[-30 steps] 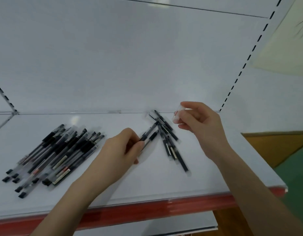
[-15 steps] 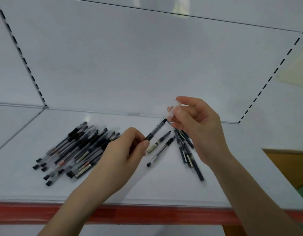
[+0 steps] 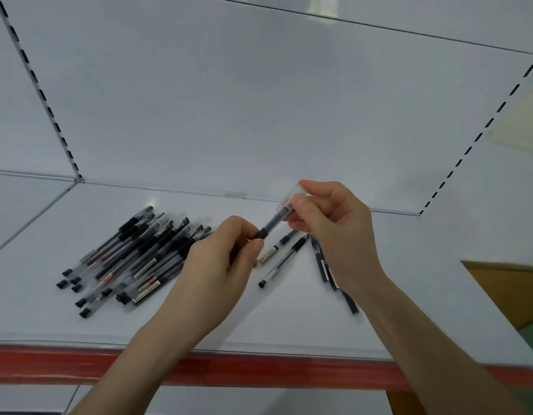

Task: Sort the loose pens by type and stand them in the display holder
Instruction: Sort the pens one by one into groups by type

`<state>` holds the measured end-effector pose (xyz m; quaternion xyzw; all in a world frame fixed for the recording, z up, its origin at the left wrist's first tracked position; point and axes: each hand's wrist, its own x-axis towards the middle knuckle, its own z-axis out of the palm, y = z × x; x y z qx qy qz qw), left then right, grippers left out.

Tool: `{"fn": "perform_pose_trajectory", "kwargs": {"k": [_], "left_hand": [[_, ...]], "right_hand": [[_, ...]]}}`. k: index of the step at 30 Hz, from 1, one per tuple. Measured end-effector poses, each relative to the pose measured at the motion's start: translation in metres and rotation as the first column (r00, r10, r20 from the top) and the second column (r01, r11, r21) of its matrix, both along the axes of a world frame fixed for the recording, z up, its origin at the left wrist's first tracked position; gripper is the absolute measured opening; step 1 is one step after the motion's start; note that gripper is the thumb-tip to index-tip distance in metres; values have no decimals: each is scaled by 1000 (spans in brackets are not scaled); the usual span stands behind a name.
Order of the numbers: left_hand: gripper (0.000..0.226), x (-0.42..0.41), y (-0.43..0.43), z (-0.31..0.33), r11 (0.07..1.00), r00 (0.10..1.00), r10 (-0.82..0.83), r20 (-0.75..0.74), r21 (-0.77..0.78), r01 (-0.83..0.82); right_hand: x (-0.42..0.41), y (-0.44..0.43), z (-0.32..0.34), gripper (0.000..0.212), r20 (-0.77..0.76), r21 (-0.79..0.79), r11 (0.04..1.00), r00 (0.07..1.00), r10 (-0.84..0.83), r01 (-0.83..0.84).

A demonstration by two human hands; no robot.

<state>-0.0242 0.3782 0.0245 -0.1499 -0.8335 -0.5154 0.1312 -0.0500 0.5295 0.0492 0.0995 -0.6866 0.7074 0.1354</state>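
Black pen (image 3: 271, 226) slanting between both grips, held just above the white shelf (image 3: 289, 324).
Left grip (image 3: 220, 262) pinches the pen's near, lower end between thumb and forefinger. Right grip (image 3: 334, 232) pinches the clear cap (image 3: 290, 200) at the pen's far, upper end; the cap sits over the tip, though how far it is pushed on cannot be told. Under the held pen, two pens (image 3: 281, 259) lie side by side on the shelf, and a few more pens (image 3: 323, 265) lie partly hidden beneath the right wrist. To the left, just beside the left grip, a pile of pens (image 3: 133, 259) lies fanned out, all slanting the same way. A red strip (image 3: 259, 372) runs along the shelf's near edge.
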Motion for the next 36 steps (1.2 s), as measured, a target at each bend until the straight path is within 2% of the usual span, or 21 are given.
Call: {"fn": "perform_pose_trajectory", "kwargs": {"k": [5, 8, 10, 12, 15, 18, 21, 25, 30, 33, 36], "left_hand": [[10, -3, -3, -8, 998, 998, 56, 7, 10, -56], [11, -5, -14, -15, 994, 993, 108, 47, -18, -107], [9, -5, -24, -22, 974, 980, 196, 32, -126, -190], [9, -3, -35, -31, 913, 957, 288, -28, -293, -283], [7, -1, -50, -47, 794, 926, 365, -100, -485, -366], [7, 1, -59, -54, 726, 902, 419, -109, -557, -404], [6, 4, -63, -53, 715, 892, 443, -88, -565, -411], [17, 4, -65, -53, 700, 899, 427, -96, -595, -396], [18, 4, -64, -49, 709, 885, 458, -81, -567, -419], [18, 2, -63, -48, 718, 888, 452, -79, -559, -415], [13, -3, -62, -48, 744, 909, 410, -77, -548, -382]], "right_hand": [[-2, -6, -8, 14, 4, -8, 1000, 1000, -11, 11], [-13, -5, -11, 13, 58, 129, 988, 995, 76, -83], [-30, 0, -16, 11, 117, 259, 955, 986, 115, -143], [-54, 5, -24, 10, 126, 368, 921, 989, 83, -124], [-92, 8, -34, 16, 47, 600, 799, 999, -2, -27], [-121, -1, -42, 22, -5, 753, 658, 1000, -5, 7], [-141, -17, -48, 23, -23, 829, 559, 999, 36, -1], [-156, -40, -53, 28, -28, 909, 417, 995, 97, -15], [-167, -56, -59, 25, -42, 981, 196, 993, 110, 19], [-166, -57, -55, 28, 4, 986, 167, 996, 88, -18], [-157, -45, -52, 26, 52, 963, 260, 995, 82, -72]]}}
